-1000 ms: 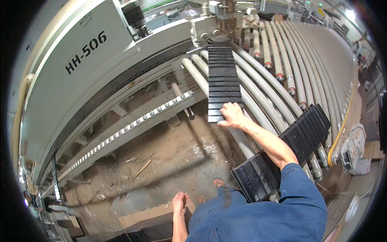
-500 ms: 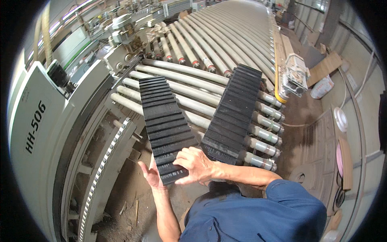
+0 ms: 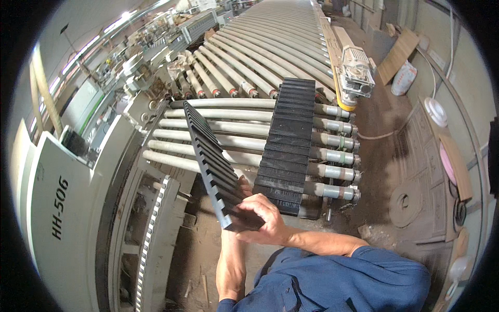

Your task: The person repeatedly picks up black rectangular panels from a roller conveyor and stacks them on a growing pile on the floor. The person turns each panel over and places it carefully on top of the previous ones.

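A long black ribbed board [image 3: 210, 162] is tilted up on its edge in front of me, its near end in my hands and its far end over the rollers. My right hand [image 3: 264, 218] is closed on its near right edge, with the fingers over the ribbed side. My left hand [image 3: 244, 185] is mostly hidden behind the board; only some fingers show past its right edge, and the forearm rises below it. Just to the right, a stack of similar black ribbed boards [image 3: 287, 138] lies lengthwise across the rollers.
The roller conveyor [image 3: 241, 127] curves away ahead. A white machine housing [image 3: 62, 208] and a toothed strip [image 3: 152, 239] stand at the left. A motor [image 3: 357, 67] sits at the conveyor's right side. Cardboard [image 3: 397, 56] and a white sack [image 3: 404, 78] lean by the right wall.
The held board has turned from nearly flat to steeply tilted, its left edge now facing me. My left hand has gone from the left edge to behind the board. The view has shifted.
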